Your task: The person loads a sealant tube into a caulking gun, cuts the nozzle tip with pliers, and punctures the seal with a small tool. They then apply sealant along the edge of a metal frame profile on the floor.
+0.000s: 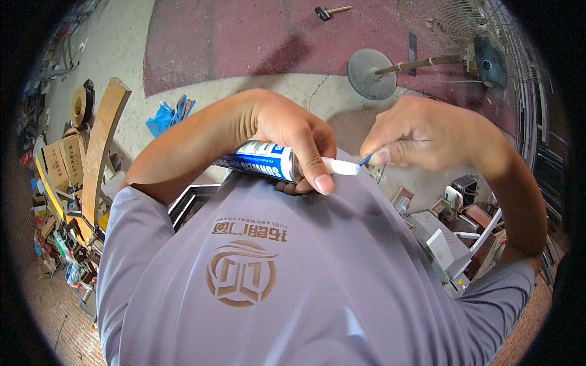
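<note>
My left hand [299, 137] is wrapped round a blue and white sealant cartridge [253, 160], held sideways in front of my chest. A white tapered nozzle [342, 166] sticks out of the cartridge to the right, past my left thumb. My right hand [403, 134] is closed in a pinch on a small, thin blue piece [365, 161]. The piece's end lies at the nozzle's tip, and I cannot make out its kind. Fingers hide most of the blue piece and the front end of the cartridge.
A mallet [332, 12] lies on the dark red mat [244, 46]. At the right stands a pedestal fan with a round base [371, 74]. A curved wooden board [105, 146] and cardboard box [64, 161] are at the left; a blue bag [163, 119] lies nearby.
</note>
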`<state>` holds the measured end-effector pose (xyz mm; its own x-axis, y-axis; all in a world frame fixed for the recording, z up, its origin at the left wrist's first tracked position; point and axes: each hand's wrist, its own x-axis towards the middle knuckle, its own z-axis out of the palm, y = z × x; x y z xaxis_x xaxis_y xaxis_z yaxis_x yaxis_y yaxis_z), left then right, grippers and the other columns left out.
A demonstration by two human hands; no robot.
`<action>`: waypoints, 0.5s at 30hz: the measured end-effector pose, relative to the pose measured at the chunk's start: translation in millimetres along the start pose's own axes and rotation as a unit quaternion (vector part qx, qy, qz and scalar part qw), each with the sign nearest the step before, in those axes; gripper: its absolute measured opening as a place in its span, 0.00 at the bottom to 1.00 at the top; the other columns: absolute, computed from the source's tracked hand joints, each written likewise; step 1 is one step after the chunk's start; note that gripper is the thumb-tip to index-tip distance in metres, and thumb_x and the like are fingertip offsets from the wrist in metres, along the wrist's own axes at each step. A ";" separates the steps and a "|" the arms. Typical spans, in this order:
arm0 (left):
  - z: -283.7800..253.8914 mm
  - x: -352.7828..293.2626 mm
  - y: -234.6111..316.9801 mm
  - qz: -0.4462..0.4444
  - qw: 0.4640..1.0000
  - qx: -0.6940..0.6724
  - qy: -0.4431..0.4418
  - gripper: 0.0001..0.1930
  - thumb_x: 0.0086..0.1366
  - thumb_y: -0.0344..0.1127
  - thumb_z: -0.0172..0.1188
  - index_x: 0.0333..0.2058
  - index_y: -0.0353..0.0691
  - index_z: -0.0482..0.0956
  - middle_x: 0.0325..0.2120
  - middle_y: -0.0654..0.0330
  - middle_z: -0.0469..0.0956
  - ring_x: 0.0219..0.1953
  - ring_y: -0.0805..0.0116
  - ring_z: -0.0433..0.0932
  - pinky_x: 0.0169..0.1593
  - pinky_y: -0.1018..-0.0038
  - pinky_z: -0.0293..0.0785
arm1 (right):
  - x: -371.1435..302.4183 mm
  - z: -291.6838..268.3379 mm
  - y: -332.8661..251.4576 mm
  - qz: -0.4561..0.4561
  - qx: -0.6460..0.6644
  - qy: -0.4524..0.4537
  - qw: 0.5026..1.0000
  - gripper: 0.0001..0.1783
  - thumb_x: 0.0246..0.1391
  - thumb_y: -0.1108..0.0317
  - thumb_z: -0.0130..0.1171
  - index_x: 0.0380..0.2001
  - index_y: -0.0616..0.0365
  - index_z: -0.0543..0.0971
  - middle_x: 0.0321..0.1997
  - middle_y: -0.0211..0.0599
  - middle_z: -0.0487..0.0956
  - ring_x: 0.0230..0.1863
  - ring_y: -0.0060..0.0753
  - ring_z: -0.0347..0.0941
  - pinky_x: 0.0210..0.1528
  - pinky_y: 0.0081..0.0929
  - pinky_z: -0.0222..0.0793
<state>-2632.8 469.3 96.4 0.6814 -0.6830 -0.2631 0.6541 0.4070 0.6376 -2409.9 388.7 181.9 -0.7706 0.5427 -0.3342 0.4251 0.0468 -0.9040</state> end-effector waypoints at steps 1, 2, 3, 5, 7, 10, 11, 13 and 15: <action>-0.8 0.4 1.1 0.003 1.000 0.011 -0.005 0.22 0.57 0.47 0.75 0.20 0.32 0.79 0.16 0.59 0.76 0.18 0.75 0.70 0.23 0.75 0.62 | 0.8 -0.3 1.1 0.007 0.016 -0.007 1.000 0.12 0.64 0.69 0.59 0.45 0.66 0.83 0.28 0.38 0.82 0.28 0.25 0.72 0.33 0.29 0.67; -1.8 0.9 2.2 0.004 1.000 0.020 -0.008 0.22 0.57 0.47 0.75 0.20 0.32 0.79 0.16 0.59 0.76 0.18 0.75 0.70 0.23 0.75 0.62 | 1.5 -1.0 1.6 0.009 0.024 -0.012 1.000 0.12 0.64 0.68 0.59 0.44 0.66 0.83 0.27 0.37 0.81 0.27 0.24 0.71 0.32 0.28 0.66; -2.7 1.7 3.3 0.000 1.000 0.022 -0.022 0.22 0.58 0.46 0.75 0.19 0.32 0.79 0.16 0.59 0.76 0.18 0.75 0.70 0.23 0.75 0.63 | 2.1 -1.9 1.7 0.019 0.031 -0.022 0.999 0.12 0.64 0.68 0.60 0.44 0.67 0.82 0.26 0.35 0.80 0.26 0.23 0.70 0.31 0.27 0.65; -4.3 3.5 5.1 -0.012 0.999 0.022 -0.047 0.22 0.58 0.46 0.74 0.19 0.32 0.79 0.16 0.59 0.76 0.18 0.74 0.71 0.23 0.74 0.64 | 3.7 -4.0 0.6 0.052 0.053 -0.043 0.996 0.12 0.64 0.67 0.60 0.43 0.66 0.82 0.23 0.31 0.77 0.25 0.20 0.67 0.29 0.25 0.63; -5.3 4.5 6.2 -0.016 0.998 0.029 -0.055 0.21 0.59 0.45 0.74 0.19 0.32 0.80 0.16 0.59 0.77 0.18 0.74 0.71 0.24 0.74 0.64 | 5.1 -6.6 -1.2 0.099 0.081 -0.064 0.990 0.12 0.64 0.67 0.60 0.42 0.65 0.83 0.20 0.28 0.73 0.23 0.18 0.64 0.28 0.23 0.60; -6.7 4.8 6.8 -0.016 0.998 0.038 -0.054 0.22 0.60 0.45 0.74 0.20 0.32 0.80 0.17 0.59 0.77 0.19 0.73 0.73 0.25 0.74 0.65 | 7.1 -10.8 -2.8 0.140 0.124 -0.088 0.978 0.11 0.65 0.66 0.60 0.41 0.64 0.83 0.18 0.23 0.67 0.22 0.16 0.61 0.26 0.21 0.57; -7.0 5.1 7.1 -0.012 0.998 0.035 -0.056 0.22 0.60 0.45 0.73 0.20 0.32 0.80 0.17 0.59 0.77 0.19 0.73 0.73 0.25 0.74 0.66 | 7.8 -11.7 -2.3 0.136 0.130 -0.094 0.978 0.11 0.65 0.66 0.60 0.41 0.64 0.83 0.18 0.23 0.68 0.22 0.16 0.61 0.26 0.21 0.57; -8.4 6.6 8.3 -0.012 0.996 0.059 -0.060 0.22 0.59 0.47 0.74 0.22 0.31 0.80 0.18 0.56 0.78 0.20 0.70 0.77 0.25 0.74 0.70 | 9.6 -13.2 -0.6 0.129 0.141 -0.106 0.976 0.11 0.65 0.66 0.60 0.41 0.64 0.83 0.19 0.23 0.69 0.22 0.16 0.62 0.26 0.21 0.57; -9.7 8.0 10.1 -0.013 0.995 0.075 -0.062 0.23 0.57 0.48 0.75 0.24 0.30 0.81 0.19 0.54 0.79 0.21 0.68 0.79 0.26 0.74 0.72 | 11.3 -14.1 2.0 0.122 0.172 -0.122 0.970 0.12 0.66 0.65 0.60 0.41 0.64 0.83 0.20 0.23 0.71 0.23 0.16 0.62 0.27 0.21 0.58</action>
<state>-2617.6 473.8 93.7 0.6132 -0.7654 -0.1954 0.6083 0.2996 0.7350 -2411.0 406.8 180.0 -0.7741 0.2866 -0.5645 0.4578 -0.3625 -0.8118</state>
